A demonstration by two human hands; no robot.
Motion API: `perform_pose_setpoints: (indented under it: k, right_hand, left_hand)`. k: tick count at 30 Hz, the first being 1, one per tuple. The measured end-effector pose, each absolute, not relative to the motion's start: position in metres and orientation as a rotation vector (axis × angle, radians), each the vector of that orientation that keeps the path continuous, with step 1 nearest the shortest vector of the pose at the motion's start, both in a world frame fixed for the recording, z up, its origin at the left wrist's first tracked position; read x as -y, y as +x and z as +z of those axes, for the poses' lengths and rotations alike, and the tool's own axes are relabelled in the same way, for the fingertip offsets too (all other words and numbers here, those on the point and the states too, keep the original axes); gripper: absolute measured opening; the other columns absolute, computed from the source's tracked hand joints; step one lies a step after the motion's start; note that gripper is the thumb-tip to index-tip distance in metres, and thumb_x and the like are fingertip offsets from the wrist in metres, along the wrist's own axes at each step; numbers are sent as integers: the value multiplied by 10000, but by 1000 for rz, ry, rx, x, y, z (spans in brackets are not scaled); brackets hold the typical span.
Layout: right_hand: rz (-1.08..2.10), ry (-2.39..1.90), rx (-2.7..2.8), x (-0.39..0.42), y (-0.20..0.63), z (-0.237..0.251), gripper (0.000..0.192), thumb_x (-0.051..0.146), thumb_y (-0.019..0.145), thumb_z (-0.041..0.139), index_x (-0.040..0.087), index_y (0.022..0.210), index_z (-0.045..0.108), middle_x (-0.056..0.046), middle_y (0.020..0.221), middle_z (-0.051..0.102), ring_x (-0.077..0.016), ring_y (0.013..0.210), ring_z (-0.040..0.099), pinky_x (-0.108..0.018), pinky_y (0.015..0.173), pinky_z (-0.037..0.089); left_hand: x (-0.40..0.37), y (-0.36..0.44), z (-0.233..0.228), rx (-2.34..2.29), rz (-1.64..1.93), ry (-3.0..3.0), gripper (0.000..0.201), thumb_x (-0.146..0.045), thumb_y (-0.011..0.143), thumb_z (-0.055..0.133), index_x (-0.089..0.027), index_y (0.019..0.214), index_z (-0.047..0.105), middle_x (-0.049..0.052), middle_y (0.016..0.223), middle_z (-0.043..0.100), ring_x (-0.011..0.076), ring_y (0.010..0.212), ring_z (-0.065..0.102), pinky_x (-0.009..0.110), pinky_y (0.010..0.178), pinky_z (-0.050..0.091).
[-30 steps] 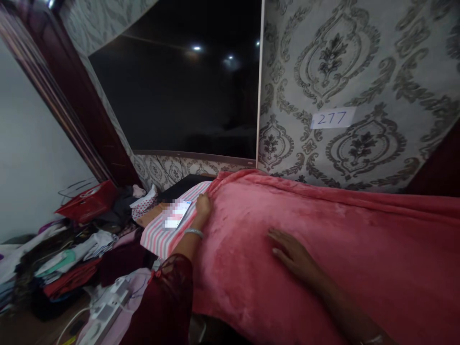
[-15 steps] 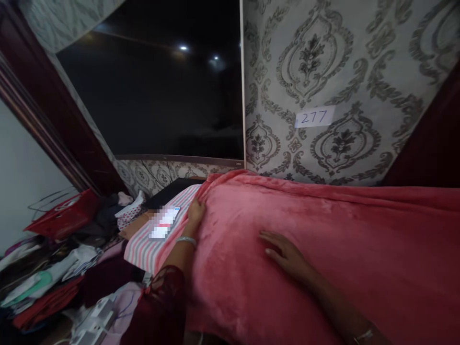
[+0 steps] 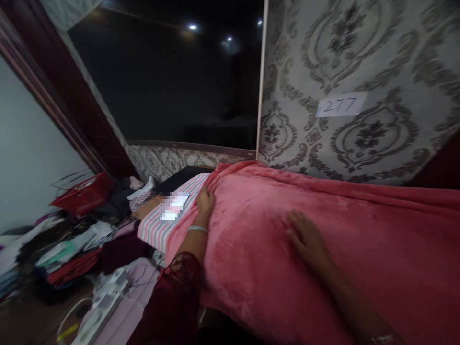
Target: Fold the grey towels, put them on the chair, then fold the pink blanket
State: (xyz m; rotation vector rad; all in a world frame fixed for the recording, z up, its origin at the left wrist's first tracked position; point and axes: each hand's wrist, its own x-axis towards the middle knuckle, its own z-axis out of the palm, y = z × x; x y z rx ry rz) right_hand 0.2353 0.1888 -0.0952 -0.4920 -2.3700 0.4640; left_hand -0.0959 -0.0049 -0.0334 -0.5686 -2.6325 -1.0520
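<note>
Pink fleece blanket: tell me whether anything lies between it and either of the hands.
Nothing visible does. The left hand rests on the pink fleece blanket at its left edge, beside the striped sheet; the right hand lies flat on its middle.
</note>
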Motion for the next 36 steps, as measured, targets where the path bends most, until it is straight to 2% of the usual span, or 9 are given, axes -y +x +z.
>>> perform_pose_setpoints:
  k: [3,5,9,16,22,26,31,34,36]
  right_hand:
    - [219,-740,2472,-197,241,-98,644,481,976,313,128,1472,522,-184,1521,490,-372,1460,373,-610,1149,351]
    - [133,-763,2633,-196,243,-100,656,519,974,315,172,1501,495,-155,1569,438,-371,1472,352,-608,1143,352]
    - [91,-589,2819,-189,245,-105,648,568,972,320,275,1535,453,-82,1612,386,-320,1492,332,-578,1170,327]
    - [50,-622,2794,-191,243,-110,686,590,981,256,258,1561,414,-90,1622,366,-309,1499,319,-556,1181,324]
    - [31,-788,2805,-207,214,-94,655,554,997,292,218,1538,446,-156,1608,374,-359,1479,343,-596,1138,353]
    - [103,-816,2809,-196,168,-72,634,516,1014,321,178,1537,441,-201,1594,378,-386,1468,353,-642,1125,336]
    - [326,-167,2969,-109,133,-54,663,521,990,475,203,1567,400,-166,1638,293,-364,1526,215,-623,1196,220]
    - [554,347,3034,-41,161,-47,764,577,932,577,237,1585,373,-138,1651,259,-366,1533,176,-609,1223,160]
    - [774,624,3019,-10,193,-40,749,602,907,611,317,1568,404,-84,1649,279,-361,1537,160,-610,1235,114]
  left_hand:
    - [5,-97,-39,2616,-1051,-568,479,-175,925,513,-125,1396,578,158,1342,669,284,1256,626,404,1095,470]
    - [6,-96,-41,2600,-1059,-572,472,-163,927,505,-127,1390,586,155,1337,673,277,1259,623,399,1107,460]
    - [6,-95,-43,2574,-1105,-563,473,-135,924,485,-131,1384,594,154,1350,664,272,1273,612,401,1119,452]
    - [7,-100,-49,2558,-1207,-517,481,-149,919,508,-105,1394,572,166,1388,636,255,1298,592,352,1120,434]
    - [7,-111,-52,2575,-1293,-471,475,-172,941,453,-92,1395,567,165,1344,665,259,1256,622,366,1088,466]
    - [6,-119,-50,2570,-1345,-473,465,-172,933,435,-137,1369,593,123,1286,704,263,1201,652,409,1060,501]
    - [7,-126,-49,2562,-1346,-499,409,-177,927,425,-164,1257,666,88,1196,746,253,1165,665,403,1047,514]
    - [7,-129,-48,2574,-1328,-483,406,-180,921,431,-148,1254,660,101,1189,744,249,1147,672,388,1038,517]
    - [6,-130,-47,2585,-1315,-475,407,-183,915,433,-140,1255,654,111,1182,741,254,1136,673,395,1033,518]
